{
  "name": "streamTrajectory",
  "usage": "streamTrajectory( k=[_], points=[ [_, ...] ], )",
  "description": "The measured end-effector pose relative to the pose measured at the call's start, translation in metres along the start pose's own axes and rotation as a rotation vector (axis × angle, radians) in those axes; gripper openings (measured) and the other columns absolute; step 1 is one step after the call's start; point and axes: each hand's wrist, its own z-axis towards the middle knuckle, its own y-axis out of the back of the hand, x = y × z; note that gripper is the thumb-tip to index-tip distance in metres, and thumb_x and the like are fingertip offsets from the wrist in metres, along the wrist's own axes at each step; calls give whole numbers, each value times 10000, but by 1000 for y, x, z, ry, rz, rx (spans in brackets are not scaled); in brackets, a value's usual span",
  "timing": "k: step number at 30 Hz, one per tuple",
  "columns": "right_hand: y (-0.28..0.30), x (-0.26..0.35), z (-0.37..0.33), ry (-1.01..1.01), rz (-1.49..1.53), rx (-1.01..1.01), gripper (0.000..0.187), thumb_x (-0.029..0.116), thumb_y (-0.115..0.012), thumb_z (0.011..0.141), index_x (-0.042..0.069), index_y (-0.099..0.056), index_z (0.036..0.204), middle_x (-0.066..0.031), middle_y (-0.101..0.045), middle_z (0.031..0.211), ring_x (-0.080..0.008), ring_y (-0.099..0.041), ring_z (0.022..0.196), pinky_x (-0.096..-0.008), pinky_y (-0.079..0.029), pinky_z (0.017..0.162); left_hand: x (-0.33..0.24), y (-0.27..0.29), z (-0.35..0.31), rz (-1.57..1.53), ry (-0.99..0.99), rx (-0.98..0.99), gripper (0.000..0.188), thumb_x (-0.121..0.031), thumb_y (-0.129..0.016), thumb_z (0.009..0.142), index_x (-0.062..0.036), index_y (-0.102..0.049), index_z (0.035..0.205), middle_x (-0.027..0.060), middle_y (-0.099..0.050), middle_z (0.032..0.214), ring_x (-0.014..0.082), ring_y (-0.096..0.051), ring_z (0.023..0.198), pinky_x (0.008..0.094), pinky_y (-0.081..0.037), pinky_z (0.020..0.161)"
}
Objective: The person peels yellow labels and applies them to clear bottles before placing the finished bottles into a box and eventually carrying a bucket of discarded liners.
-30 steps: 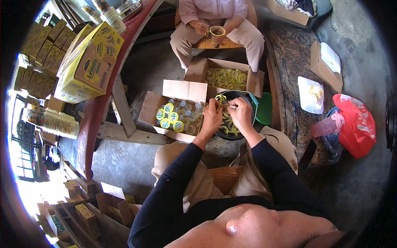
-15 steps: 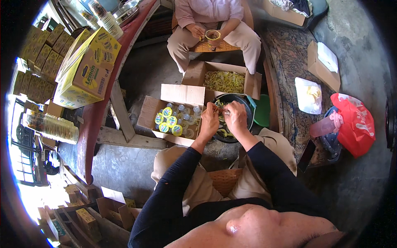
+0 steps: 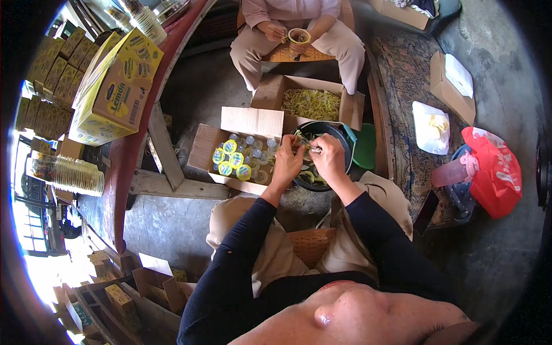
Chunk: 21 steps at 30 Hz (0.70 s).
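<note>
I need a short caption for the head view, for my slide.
Both hands work over a black bowl, beside a cardboard box of small sealed cups.

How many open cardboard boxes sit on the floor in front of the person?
3, maybe more hidden. One box by the left hand holds small cups; one behind the black bowl holds yellow-green bits; a third lies on the rug to the right.
</note>
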Motion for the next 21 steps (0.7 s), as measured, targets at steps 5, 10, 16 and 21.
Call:
streamTrajectory(
  k=[5,10,16,21],
  points=[
    [3,3,0,46,-38,34,196,26,-735,634,57,-598,771,-91,-571,793,-311,-570,796,-419,-420,707,-2,6,1,-38,62,41,79,-47,-556,901,-28,-512,964,154,-650,802,357,-638,747,443,-460,710],
    [-5,-23,3,-98,-13,-3,176,21,-713,643,49,-627,794,-106,-579,766,-329,-580,760,-429,-432,697,-17,0,-3,198,-99,74,106,-88,-582,897,-28,-537,972,114,-660,819,329,-623,796,432,-424,807],
    [2,-7,3,0,58,-60,202,24,-737,625,49,-607,778,-94,-595,769,-312,-593,753,-418,-434,694,-16,11,1,241,-40,37,96,-140,-574,909,-72,-548,972,95,-670,822,309,-624,833,471,-324,935],
    [10,10,1,122,-37,-24,210,19,-740,630,61,-603,783,-82,-549,759,-299,-563,772,-411,-418,712,-13,13,3,256,-47,41,111,-167,-576,907,-69,-548,950,78,-683,844,306,-604,815,437,-356,892]
  ],
)
